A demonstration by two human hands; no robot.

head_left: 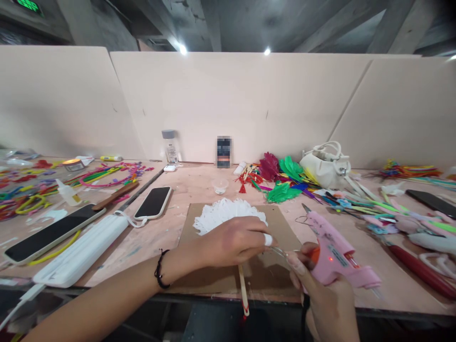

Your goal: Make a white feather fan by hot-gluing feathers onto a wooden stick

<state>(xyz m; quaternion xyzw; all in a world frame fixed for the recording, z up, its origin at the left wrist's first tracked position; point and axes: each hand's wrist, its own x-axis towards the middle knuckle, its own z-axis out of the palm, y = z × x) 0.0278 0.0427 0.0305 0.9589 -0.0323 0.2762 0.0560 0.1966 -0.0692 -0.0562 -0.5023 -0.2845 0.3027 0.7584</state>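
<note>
A pink glue gun with an orange trigger and a small red light is in my right hand, its nozzle tilted up and to the left. My left hand, with a white band round one finger, reaches over the cardboard. Its curled fingers grip one end of a thin silvery strip; the other end meets my right fingertips, and its exact kind is unclear. Under and behind my left hand lies a white feather fan, partly hidden. The fan's wooden handle points toward me over the table edge.
The brown cardboard lies beneath the fan. Left are phones, a white power bank and a glue bottle. Coloured feathers, a white handbag and red-handled pliers are right. A partition stands behind.
</note>
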